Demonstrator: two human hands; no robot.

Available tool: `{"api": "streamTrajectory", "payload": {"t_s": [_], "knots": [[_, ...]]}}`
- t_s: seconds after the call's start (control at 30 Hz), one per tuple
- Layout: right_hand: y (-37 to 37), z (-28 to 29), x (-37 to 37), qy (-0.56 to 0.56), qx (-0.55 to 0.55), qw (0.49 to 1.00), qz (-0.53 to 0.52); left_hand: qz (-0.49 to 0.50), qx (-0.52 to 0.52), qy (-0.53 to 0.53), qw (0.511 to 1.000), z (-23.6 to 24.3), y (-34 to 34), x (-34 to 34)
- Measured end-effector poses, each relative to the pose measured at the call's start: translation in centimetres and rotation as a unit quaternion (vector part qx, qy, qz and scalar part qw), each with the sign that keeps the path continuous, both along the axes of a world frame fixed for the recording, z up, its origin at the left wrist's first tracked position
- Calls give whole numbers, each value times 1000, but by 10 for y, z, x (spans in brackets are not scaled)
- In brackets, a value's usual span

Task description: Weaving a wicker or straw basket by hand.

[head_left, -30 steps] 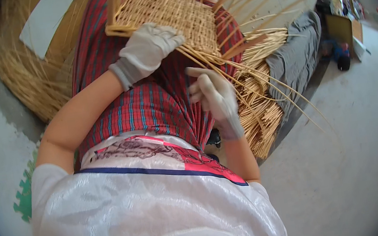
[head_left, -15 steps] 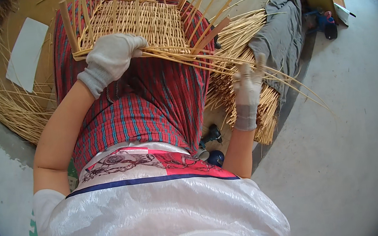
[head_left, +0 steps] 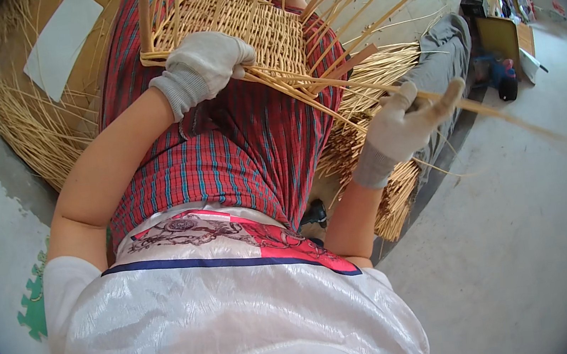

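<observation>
A partly woven wicker basket point(head_left: 235, 29) rests across my lap, with upright rods and flat wooden stakes standing round its woven panel. My left hand point(head_left: 211, 63), in a pale work glove, is closed on the basket's near edge. To the right, my gloved right hand point(head_left: 409, 121) has a long willow rod point(head_left: 497, 113) running between thumb and fingers. The rod comes from the basket's near right corner, and its free end is blurred. Other loose rods trail below it, beside the right wrist.
A thick bundle of cut rods point(head_left: 375, 82) lies at right, partly under a grey cloth point(head_left: 449, 51). More long rods point(head_left: 42, 137) lie at left beside a white sheet point(head_left: 65, 44). Dark and blue items point(head_left: 503, 76) and a box point(head_left: 498, 41) stand far right.
My right hand has moved right and down with the willow rod, parting it from the other loose rods. The basket and my left hand sit further right in the picture.
</observation>
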State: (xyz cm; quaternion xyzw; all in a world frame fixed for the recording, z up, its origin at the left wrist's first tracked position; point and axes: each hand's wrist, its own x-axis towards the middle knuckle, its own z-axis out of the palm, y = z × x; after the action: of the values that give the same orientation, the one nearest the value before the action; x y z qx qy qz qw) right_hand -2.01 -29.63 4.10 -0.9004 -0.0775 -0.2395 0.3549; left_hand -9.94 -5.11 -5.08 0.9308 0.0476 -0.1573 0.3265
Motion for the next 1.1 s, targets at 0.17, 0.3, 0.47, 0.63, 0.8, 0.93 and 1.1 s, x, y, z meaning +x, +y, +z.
{"api": "streamTrajectory", "payload": {"t_s": [0.17, 0.3, 0.47, 0.63, 0.8, 0.93, 1.1], "knots": [[3, -11, 1, -92, 17, 993, 74, -12, -8, -11, 1000, 5, 0, 2], [2, -19, 1, -102, 90, 985, 107, 3, 4, 11, 1000, 11, 1, 2], [28, -27, -13, -58, 190, 955, 222, -1, -14, 12, 1000, 6, 2, 3], [102, -41, 20, 130, -41, 939, 316, -6, 25, -183, 983, -19, -8, -23], [134, -66, 38, 144, -139, 909, 365, 48, 187, -344, 919, -29, -40, -49], [109, -48, 35, 193, -149, 870, 429, 6, 186, -407, 894, -25, -54, -38], [33, 16, 6, 366, -358, 820, 256, -17, 198, -340, 919, -36, -51, -25]]}}
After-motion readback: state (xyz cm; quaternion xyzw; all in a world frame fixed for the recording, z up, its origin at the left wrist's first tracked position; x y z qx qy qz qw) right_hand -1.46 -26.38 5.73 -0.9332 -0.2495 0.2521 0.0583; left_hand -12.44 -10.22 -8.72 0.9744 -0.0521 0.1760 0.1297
